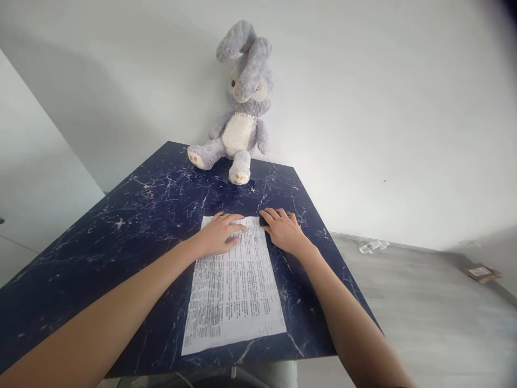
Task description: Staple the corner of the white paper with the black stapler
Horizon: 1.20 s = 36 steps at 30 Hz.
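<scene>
A white printed sheet of paper (242, 302) lies flat on the dark blue marbled table, its columns of dense text facing up. My left hand (220, 235) rests on the upper left part of the sheet, fingers apart and stretched over the print. At the upper right corner of the paper, my right hand (284, 231) has its fingers curled over a small black object (263, 221). Most of that object is hidden under the hand, so its kind cannot be made out.
A grey plush rabbit (238, 134) sits at the far end of the table (133, 226), against the white wall (383, 108). On the floor to the right lie a white crumpled wrapper (374, 247) and a flat brown package (482, 272).
</scene>
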Tool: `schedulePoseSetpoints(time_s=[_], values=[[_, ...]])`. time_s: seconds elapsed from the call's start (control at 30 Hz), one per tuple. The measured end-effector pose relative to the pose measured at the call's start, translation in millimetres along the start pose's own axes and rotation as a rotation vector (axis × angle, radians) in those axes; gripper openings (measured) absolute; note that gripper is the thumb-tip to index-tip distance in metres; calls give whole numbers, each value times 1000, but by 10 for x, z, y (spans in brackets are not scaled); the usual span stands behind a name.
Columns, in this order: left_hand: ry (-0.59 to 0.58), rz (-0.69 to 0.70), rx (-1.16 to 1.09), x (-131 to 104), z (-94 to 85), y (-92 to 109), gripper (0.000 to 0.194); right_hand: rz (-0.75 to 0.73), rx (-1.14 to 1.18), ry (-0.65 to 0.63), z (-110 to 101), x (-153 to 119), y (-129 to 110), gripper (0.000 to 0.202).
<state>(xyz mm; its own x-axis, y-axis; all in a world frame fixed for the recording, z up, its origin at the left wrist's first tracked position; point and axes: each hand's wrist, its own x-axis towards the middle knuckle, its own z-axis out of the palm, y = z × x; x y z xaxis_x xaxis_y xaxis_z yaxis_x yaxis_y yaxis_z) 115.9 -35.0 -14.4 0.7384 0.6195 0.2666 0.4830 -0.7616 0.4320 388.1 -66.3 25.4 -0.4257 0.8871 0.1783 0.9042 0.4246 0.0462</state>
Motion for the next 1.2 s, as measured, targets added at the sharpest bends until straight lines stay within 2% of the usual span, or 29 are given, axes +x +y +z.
schedulePoseSetpoints(time_s=[0.1,0.2,0.3,0.43,0.5,0.6,0.67,0.77,0.83,0.87,0.93,1.03,1.1,1.2], values=[[-10,-16,19,5,-6,14,38,45,-111,-53,-5,13,-99,55],[-10,-16,20,-2,-16,20,38,36,-110,-64,-56,8,-112,57],[-13,-10,9,-15,-22,6,39,31,25,-52,-117,-24,2,57],[-12,-3,-5,-27,-17,-20,39,154,96,-60,-158,-62,181,44],[-22,-9,-6,-27,-15,-16,38,234,76,-8,-182,-63,206,41],[1,-19,-49,-12,-36,12,36,312,123,171,-241,-47,117,39],[138,-71,-136,7,-71,29,34,237,257,203,-280,-35,-34,36],[539,-214,-245,34,-142,28,33,21,414,85,-303,-28,-352,33],[732,-281,-229,42,-180,11,35,-86,406,12,-298,-23,-548,33],[771,-297,-210,43,-192,1,35,-124,388,-14,-293,-19,-616,34],[763,-304,-186,44,-198,-16,34,-177,367,-53,-292,-11,-654,36],[691,-269,-181,49,-179,-28,34,-222,394,-119,-324,-22,-433,27],[653,-243,-173,54,-164,-31,34,-223,432,-189,-363,-66,-134,16],[625,-241,-169,59,-152,-38,33,-188,509,-274,-412,-194,389,15]])
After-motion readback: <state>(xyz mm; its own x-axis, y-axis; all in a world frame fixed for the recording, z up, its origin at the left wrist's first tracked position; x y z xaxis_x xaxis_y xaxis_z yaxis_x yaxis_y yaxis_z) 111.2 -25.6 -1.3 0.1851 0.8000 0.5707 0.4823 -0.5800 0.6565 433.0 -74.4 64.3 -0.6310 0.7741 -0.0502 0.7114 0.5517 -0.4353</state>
